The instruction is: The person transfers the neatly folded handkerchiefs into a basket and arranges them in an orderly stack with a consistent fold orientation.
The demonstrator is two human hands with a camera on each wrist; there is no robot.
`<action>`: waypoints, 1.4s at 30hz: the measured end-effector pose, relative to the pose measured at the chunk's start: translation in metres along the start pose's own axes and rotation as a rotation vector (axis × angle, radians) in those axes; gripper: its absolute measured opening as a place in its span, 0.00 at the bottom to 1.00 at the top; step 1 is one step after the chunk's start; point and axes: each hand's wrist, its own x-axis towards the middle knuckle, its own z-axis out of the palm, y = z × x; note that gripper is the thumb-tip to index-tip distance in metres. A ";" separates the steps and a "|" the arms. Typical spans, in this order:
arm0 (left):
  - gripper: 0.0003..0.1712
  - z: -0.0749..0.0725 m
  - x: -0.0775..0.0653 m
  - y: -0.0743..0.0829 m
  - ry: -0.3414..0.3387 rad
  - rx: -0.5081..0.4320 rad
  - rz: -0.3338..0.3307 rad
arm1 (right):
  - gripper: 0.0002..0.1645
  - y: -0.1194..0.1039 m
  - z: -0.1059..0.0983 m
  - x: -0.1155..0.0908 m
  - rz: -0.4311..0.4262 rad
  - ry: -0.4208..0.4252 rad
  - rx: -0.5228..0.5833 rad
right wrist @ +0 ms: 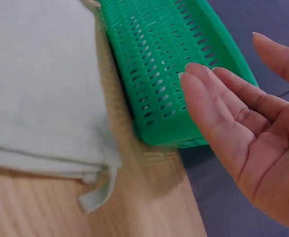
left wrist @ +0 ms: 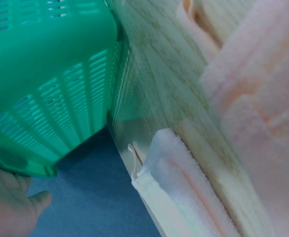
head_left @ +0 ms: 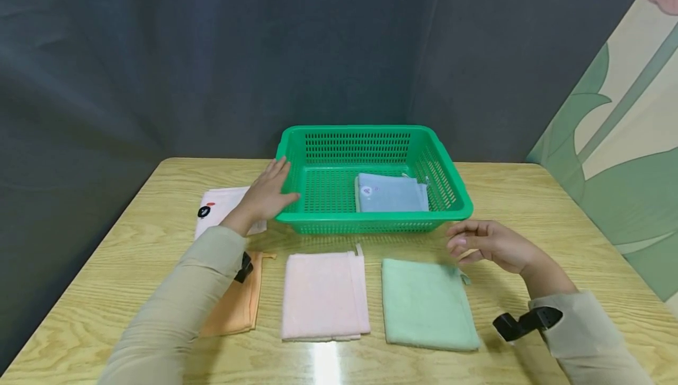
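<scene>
Green plastic makes up the basket [head_left: 371, 218], which stands at the far side of the pale wooden table [head_left: 503, 191]. The left hand [head_left: 266, 192] is at its left rim, fingers straight and spread, thumb set apart and pointing over the basket; the fingers appear to touch the rim. The right hand [head_left: 492, 245] hovers just beside the basket's front right corner, above the table, its fingers loosely bent, thumb apart from them, holding nothing. Whether it touches the corner I cannot tell.

The blue cloth [head_left: 394, 193] lies folded inside the basket, toward the right, with a pale green edge showing at its left side. Outside, the white cloth [head_left: 225, 201], with a black and red print, lies left of the basket, partly behind the left hand and wrist. In front, three more folded cloths lie in a row: the orange cloth [head_left: 235, 308], partly hidden by the left sleeve [head_left: 175, 308]; the pink cloth [head_left: 324, 296] in the middle; and the green cloth [head_left: 428, 305] on the right, near the right hand, a small loop at its corner.

A dark curtain [head_left: 318, 49] hangs behind the table.
</scene>
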 end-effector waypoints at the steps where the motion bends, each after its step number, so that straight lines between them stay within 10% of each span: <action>1: 0.44 0.000 0.000 0.000 0.000 0.000 -0.003 | 0.15 0.001 0.000 -0.001 0.015 0.005 -0.009; 16: 0.44 0.002 -0.001 0.000 -0.002 -0.006 -0.003 | 0.23 0.014 0.000 -0.005 0.204 0.082 -0.155; 42: 0.44 0.001 -0.001 0.000 0.002 0.009 -0.007 | 0.20 0.018 0.015 0.004 0.240 0.065 -0.574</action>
